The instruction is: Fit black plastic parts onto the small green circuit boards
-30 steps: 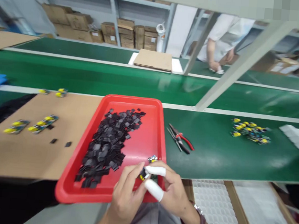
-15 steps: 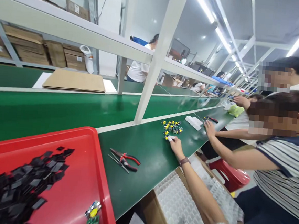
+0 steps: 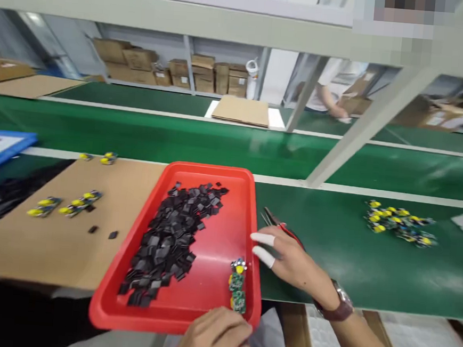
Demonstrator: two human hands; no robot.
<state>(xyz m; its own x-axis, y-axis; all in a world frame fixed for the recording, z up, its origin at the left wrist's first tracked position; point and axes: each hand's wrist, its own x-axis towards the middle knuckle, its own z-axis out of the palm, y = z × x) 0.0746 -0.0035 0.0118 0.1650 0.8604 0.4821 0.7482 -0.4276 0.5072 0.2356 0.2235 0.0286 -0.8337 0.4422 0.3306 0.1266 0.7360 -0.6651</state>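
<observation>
My right hand, with white finger cots on two outstretched fingers, is at the right rim of the red tray. No object shows between its fingers. Partly under that hand lie red-handled pliers and thin tweezers. My left hand is at the tray's front right edge with bent fingers; whatever they hold is hidden. Inside the tray, small black square pieces form a heap on the left. Several small green circuit boards with yellow parts lie along its right side.
A cardboard sheet on the left carries more yellow-topped boards and loose black pieces. Another board cluster lies on the green bench to the right. A slanted white post rises behind. Across the bench is a person's arm.
The view has swung left and down, bringing the whole tray into sight. My right hand has left the board cluster for the tray's right rim. My left hand has come into view.
</observation>
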